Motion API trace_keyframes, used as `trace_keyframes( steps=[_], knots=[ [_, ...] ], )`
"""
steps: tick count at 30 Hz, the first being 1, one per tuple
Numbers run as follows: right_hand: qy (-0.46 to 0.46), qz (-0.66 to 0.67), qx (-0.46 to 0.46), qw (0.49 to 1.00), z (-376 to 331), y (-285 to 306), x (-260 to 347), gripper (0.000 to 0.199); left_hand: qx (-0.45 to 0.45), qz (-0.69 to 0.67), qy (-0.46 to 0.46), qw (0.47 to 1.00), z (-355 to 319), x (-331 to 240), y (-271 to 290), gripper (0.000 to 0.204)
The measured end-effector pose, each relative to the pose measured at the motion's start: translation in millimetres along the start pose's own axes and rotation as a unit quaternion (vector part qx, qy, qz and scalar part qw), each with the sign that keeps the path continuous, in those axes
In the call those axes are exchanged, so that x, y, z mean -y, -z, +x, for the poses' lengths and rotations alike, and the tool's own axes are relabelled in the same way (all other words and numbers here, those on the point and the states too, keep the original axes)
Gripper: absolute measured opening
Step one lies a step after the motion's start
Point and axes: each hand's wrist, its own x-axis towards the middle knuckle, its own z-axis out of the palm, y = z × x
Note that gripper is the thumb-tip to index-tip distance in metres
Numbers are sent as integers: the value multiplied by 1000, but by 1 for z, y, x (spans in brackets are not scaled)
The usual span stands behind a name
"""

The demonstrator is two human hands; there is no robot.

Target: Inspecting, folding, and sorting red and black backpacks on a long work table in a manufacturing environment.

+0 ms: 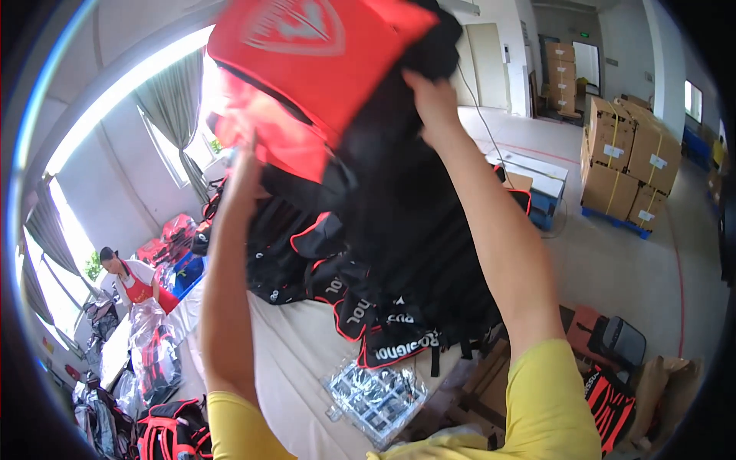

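Note:
Both my arms are raised, holding up a large red and black bag (307, 73) with a grey crest on its red panel. My left hand (247, 157) is closed on the red fabric at its lower left side; the fingers are partly blurred. On the right, my right hand (433, 107) grips the black side of the bag. Beneath it, several black bags with red trim (391, 341) lie heaped on the pale-covered table (295, 360). A clear plastic packet of grey parts (376, 399) rests nearer to me on the tabletop.
At the left, another person in a red apron (142, 291) handles a plastic-wrapped bag (157, 353). A red and black backpack (172, 433) sits at the lower left. Cartons (629, 153) stand on a blue pallet at the right. Open cardboard (479, 391) lies beside the table.

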Motion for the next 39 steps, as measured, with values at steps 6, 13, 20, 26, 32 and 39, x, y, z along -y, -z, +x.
trace_keyframes(
  steps=[6,13,20,26,32,39],
  knots=[
    [-274,-206,-119,932,-64,161,-134,39,158,439,11,884,-22,214,-151,63],
    [-256,-205,-163,931,-47,222,-138,42,-44,46,-85,994,-82,229,-178,46],
    [-277,-207,-153,926,-55,206,-126,46,37,-189,304,933,-182,355,-161,58],
    [-305,-224,-153,913,-57,221,-123,48,78,-320,397,857,-151,373,-182,85],
    [-313,-262,-150,901,-58,190,-121,48,153,-203,391,885,-150,345,-180,89],
    [-301,-265,-132,907,-44,208,-130,49,204,-246,426,847,-127,343,-185,74]
  ],
)
